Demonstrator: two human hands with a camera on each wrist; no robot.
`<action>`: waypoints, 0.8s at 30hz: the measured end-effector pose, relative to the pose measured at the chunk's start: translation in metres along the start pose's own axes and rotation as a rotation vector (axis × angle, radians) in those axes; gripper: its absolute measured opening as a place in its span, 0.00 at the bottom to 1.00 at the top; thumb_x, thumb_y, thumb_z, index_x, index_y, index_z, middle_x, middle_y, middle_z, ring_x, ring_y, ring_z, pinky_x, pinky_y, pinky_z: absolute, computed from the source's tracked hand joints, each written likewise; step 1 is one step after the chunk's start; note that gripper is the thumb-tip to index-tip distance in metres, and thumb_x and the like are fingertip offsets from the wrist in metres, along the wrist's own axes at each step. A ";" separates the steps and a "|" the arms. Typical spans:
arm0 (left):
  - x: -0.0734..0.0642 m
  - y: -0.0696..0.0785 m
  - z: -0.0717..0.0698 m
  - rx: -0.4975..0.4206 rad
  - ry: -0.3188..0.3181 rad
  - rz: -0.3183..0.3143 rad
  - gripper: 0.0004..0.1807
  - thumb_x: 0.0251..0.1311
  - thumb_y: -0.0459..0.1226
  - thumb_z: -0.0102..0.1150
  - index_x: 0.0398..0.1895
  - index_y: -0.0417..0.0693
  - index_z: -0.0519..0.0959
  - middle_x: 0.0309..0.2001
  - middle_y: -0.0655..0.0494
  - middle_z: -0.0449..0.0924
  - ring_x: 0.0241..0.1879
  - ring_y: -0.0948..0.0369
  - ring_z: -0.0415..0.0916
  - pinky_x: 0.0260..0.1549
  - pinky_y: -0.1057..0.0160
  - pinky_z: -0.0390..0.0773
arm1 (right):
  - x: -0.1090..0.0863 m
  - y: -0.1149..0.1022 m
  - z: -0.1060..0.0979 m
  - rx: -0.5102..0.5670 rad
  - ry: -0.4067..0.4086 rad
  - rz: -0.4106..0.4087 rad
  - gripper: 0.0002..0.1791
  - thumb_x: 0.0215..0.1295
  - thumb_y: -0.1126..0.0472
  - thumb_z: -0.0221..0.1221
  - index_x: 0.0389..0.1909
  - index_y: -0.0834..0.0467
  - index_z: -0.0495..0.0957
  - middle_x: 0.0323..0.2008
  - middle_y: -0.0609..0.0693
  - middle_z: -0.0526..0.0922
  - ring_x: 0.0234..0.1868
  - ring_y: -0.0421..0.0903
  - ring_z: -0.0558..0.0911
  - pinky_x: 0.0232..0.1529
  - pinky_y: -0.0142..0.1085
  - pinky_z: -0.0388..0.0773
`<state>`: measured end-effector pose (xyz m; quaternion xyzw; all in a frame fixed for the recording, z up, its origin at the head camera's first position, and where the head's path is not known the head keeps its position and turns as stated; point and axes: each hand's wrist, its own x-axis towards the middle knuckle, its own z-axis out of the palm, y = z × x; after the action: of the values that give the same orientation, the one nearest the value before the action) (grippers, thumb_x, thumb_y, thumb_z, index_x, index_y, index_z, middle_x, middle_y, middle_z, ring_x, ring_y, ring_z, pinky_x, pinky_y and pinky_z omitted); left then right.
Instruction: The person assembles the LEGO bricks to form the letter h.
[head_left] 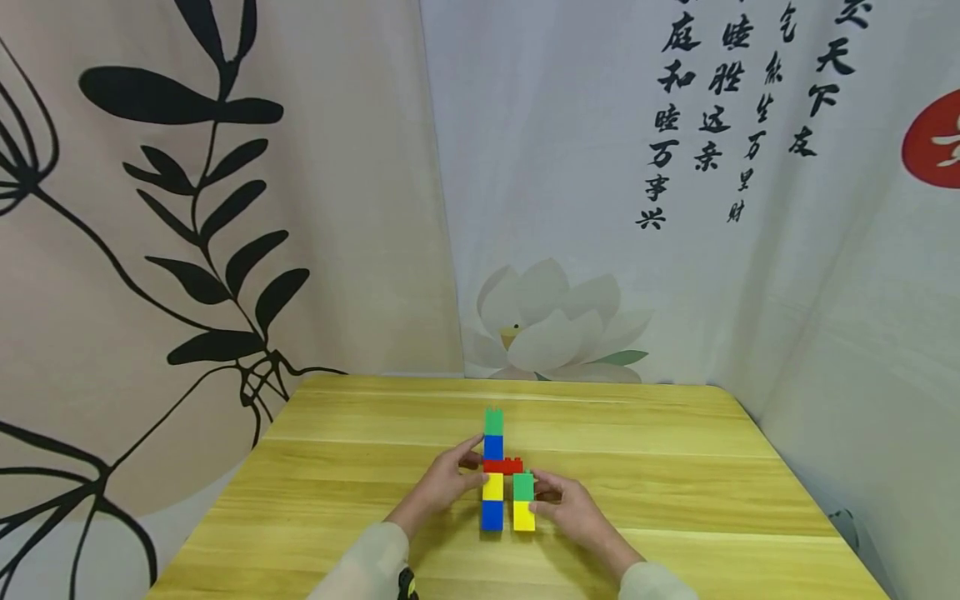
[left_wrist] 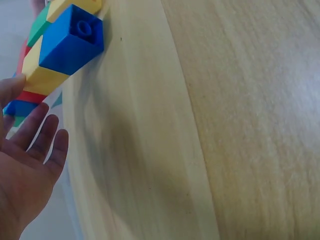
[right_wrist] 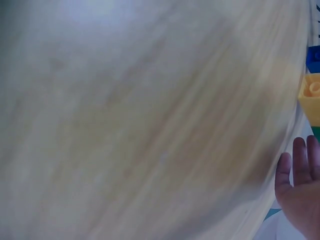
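A structure of stacked toy building blocks is held up between both hands, and hollow undersides show in the wrist views. Its tall column has a green block (head_left: 493,422), a blue block (head_left: 493,447), a longer red block (head_left: 503,467), a yellow block (head_left: 492,487) and a lower blue block (left_wrist: 70,40). Beneath the red block's right end hangs a short stack, green (head_left: 523,487) over yellow (right_wrist: 311,100). My left hand (head_left: 448,479) grips the column, thumb on the yellow block. From the right, my right hand (head_left: 576,510) pinches the short stack. Whether that stack is joined to the red block, I cannot tell.
Below the blocks is a wooden table (head_left: 337,450) with rounded far corners. Printed curtains hang behind and beside it, one with dark plants (head_left: 225,350), the other with a pale lotus (head_left: 558,325) and black writing.
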<state>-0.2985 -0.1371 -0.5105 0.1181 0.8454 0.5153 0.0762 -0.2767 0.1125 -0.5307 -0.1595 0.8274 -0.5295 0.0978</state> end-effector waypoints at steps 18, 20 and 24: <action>0.000 -0.016 0.003 0.078 -0.002 -0.004 0.33 0.66 0.38 0.60 0.72 0.41 0.63 0.55 0.43 0.79 0.54 0.50 0.76 0.58 0.45 0.76 | 0.002 0.001 0.002 -0.059 -0.008 0.039 0.29 0.68 0.58 0.61 0.64 0.70 0.69 0.55 0.62 0.81 0.55 0.57 0.80 0.57 0.50 0.79; -0.002 -0.016 -0.001 0.087 0.005 0.008 0.32 0.67 0.38 0.59 0.72 0.40 0.63 0.55 0.42 0.79 0.54 0.49 0.76 0.58 0.45 0.76 | 0.001 0.001 -0.001 -0.081 0.007 0.046 0.29 0.69 0.57 0.59 0.65 0.69 0.69 0.55 0.61 0.81 0.55 0.56 0.80 0.56 0.50 0.79; -0.006 -0.016 -0.017 0.131 0.039 0.011 0.31 0.69 0.40 0.56 0.72 0.40 0.63 0.58 0.38 0.77 0.57 0.45 0.74 0.58 0.43 0.75 | 0.000 0.002 -0.016 -0.146 0.065 0.061 0.29 0.71 0.54 0.58 0.66 0.66 0.68 0.57 0.60 0.80 0.56 0.55 0.79 0.57 0.50 0.78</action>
<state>-0.2985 -0.1602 -0.5172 0.1173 0.8779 0.4616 0.0489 -0.2821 0.1263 -0.5257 -0.1237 0.8711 -0.4692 0.0753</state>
